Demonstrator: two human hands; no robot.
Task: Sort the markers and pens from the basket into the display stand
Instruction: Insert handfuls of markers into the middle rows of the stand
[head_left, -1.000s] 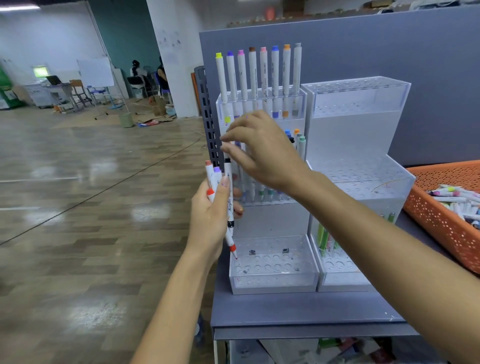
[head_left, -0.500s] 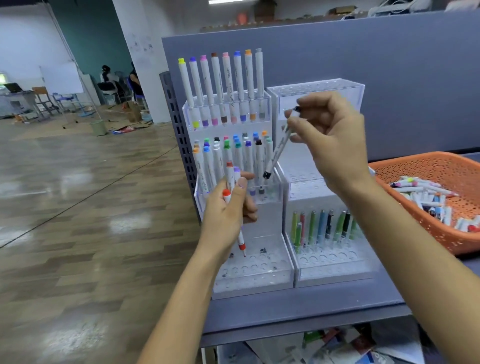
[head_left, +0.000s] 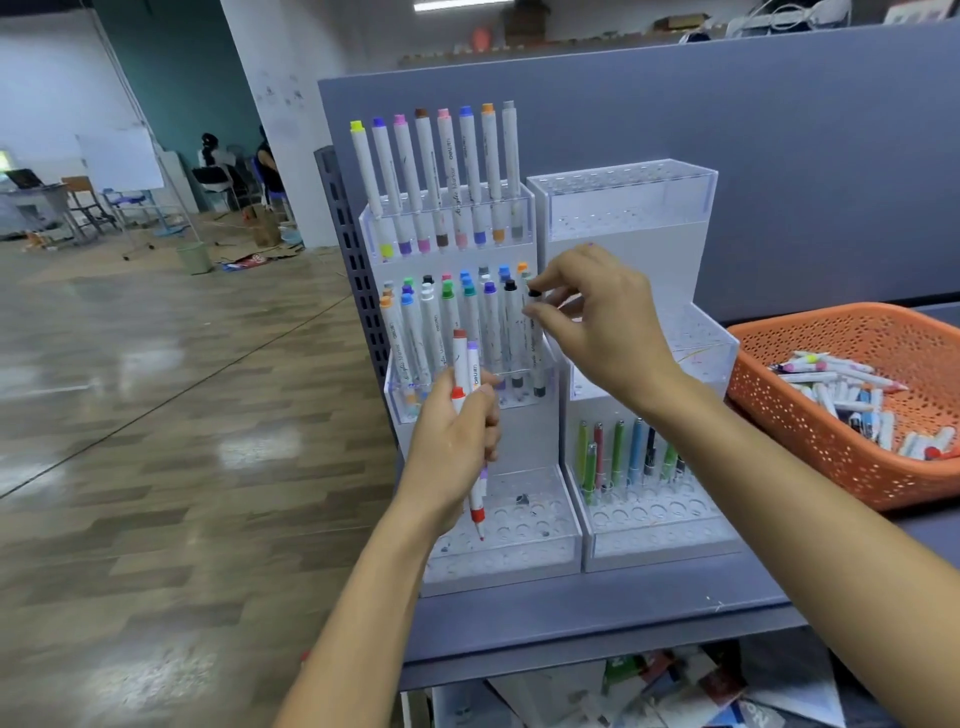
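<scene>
My left hand (head_left: 451, 447) grips two markers upright, one red-capped (head_left: 459, 364) and one purple-capped (head_left: 473, 364), in front of the left clear display stand (head_left: 514, 545). My right hand (head_left: 602, 322) pinches the top of a black-capped marker (head_left: 536, 348) that stands at the right end of that stand's middle tier. The top tier holds a row of tall white markers (head_left: 441, 176). The right display stand (head_left: 665, 540) holds several coloured pens (head_left: 623, 452) on its lowest tier. The orange basket (head_left: 810, 441) at right contains several loose markers (head_left: 852, 400).
Both stands sit on a grey shelf (head_left: 597, 613) against a grey back panel (head_left: 779, 156). Papers and packets lie on the shelf below (head_left: 675, 691). An open wooden floor (head_left: 156, 415) stretches left, with people seated at desks far back (head_left: 234, 166).
My right hand carried the black-capped marker down and left from in front of the right stand into the left stand's middle tier. My left hand kept holding its two markers.
</scene>
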